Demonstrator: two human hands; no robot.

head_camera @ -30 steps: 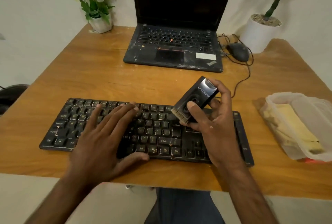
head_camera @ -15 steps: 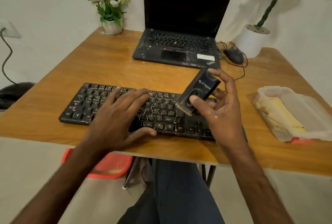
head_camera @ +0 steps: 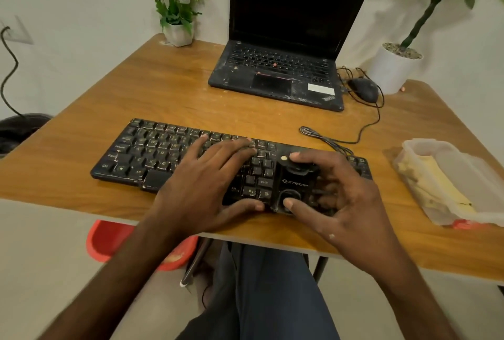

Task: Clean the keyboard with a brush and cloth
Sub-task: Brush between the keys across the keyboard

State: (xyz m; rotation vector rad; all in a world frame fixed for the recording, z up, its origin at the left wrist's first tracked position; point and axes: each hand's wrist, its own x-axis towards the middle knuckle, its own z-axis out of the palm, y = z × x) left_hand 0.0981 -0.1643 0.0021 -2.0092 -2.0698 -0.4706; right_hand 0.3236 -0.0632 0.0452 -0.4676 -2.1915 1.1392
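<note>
Keyboard (head_camera: pixel 169 148): one, black, full-width, lying flat at the 6 o'clock side of the desk (head_camera: pixel 163 94), long edge parallel to the near edge. The key legends are pale and worn, with light scuffs and specks along the front row.

Brush (head_camera: pixel 296 184): one, a black rectangular block with pale lettering on its top face and a round recess at each end. It lies on the right-hand part of the keyboard, at 3 o'clock from the left hand. The bristles are not visible from here.

Left hand (head_camera: pixel 207 184): flat on the middle keys, fingers straight and slightly spread, pointing to 1 o'clock, thumb along the keyboard's near edge.

Right hand (head_camera: pixel 351 203): pinches the brush end to end, thumb on the near recess, forefinger on the far one; the other fingers are curled beside it and blurred.

Other items counted:
- One open laptop (head_camera: pixel 275 77), screen dark, at 12 o'clock.
- One mouse (head_camera: pixel 364 89) at 1 o'clock, its cord looping toward the keyboard.
- Two potted plants: white flowers (head_camera: pixel 178 34) at 11 o'clock, a green plant in a white pot (head_camera: pixel 392 69) at 2 o'clock.
- One clear plastic container (head_camera: pixel 463 176) at 4 o'clock, with yellow material inside; what it is I cannot tell.
</note>
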